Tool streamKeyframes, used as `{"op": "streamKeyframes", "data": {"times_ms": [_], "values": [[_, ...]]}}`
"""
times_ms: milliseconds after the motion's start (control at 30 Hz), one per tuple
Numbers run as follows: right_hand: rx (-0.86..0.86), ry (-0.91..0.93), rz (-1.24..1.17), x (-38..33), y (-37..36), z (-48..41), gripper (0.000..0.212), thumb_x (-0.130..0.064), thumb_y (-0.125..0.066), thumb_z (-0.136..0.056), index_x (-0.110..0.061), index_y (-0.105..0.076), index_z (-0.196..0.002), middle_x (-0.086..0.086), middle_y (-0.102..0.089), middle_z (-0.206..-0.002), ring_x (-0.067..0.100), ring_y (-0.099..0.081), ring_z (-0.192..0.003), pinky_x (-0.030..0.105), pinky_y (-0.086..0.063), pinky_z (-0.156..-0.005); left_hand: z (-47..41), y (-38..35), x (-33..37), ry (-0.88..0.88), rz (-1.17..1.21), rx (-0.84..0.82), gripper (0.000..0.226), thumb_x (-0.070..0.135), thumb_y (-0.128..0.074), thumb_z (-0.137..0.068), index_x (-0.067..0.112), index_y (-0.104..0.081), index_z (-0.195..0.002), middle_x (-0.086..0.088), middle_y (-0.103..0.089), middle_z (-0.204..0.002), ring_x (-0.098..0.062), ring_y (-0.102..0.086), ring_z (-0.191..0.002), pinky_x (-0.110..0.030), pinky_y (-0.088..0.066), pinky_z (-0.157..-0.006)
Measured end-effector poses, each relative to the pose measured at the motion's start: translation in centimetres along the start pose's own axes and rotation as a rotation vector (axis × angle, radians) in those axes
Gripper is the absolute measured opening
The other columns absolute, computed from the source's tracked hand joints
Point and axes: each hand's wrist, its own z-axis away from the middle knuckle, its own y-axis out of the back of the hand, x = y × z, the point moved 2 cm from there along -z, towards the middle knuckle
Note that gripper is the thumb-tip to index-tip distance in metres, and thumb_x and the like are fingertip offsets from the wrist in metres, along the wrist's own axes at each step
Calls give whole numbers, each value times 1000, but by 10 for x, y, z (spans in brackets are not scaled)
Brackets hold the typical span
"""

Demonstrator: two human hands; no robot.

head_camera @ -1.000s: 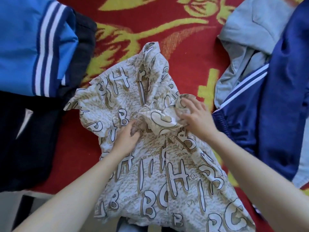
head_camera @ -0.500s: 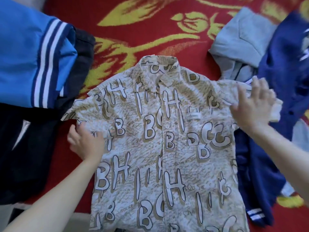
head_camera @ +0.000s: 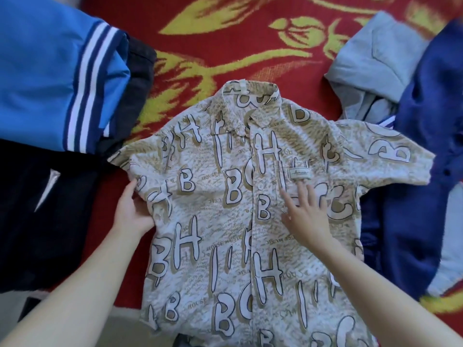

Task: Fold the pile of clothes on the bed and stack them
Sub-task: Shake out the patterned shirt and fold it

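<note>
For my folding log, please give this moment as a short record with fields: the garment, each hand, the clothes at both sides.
Garment: beige and white letter-printed short-sleeved shirt, spread flat, front up, not yet folded
Left hand: grips the shirt's side edge under the sleeve
Right hand: fingers spread, flat on the chest below the pocket label
Person's left: bright blue striped garment, folded, on dark garments
Person's right: navy blue garment and pale grey garment, unfolded
Surface: red and yellow bedcover
</note>
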Motion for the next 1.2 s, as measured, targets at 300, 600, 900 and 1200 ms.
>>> {"op": "streamKeyframes", "data": {"times_ms": [300,600,900,1200], "values": [[-228,-54,-122,-28,-36,3,67,-53,-27,-96,-33,10,-148,11,26,-153,35,17,-142,57,-1,-112,27,11,53,-855,-58,387,73,-18,-54,-77,21,-36,-136,-3,-53,-128,-11,-60,-108,-27,-52,-89],[-304,-44,-121,-27,-35,3,72,-55,-28,-95,-30,16,-147,10,32,-150,36,22,-140,58,2,-112,1,34,2,-59,267,525,18,13,-40,-94,18,-52,-82,6,-54,-73,-6,-52,-62,-16,-38,-55],[-340,-14,-153,-26,-34,2,76,-57,-30,-94,-29,18,-147,10,35,-148,36,26,-139,58,4,-111,39,10,-3,-801,-153,646,25,12,-51,-90,5,-62,-112,-11,-64,-102,-18,-62,-83,-26,-53,-65],[-343,12,-204,-23,-29,2,78,-56,-36,-93,-31,15,-147,9,32,-150,34,24,-140,59,5,-111,31,-37,-109,-556,-2407,-179,83,45,-39,-96,29,33,-132,0,25,-154,-25,16,-143,-43,8,-114]]}}
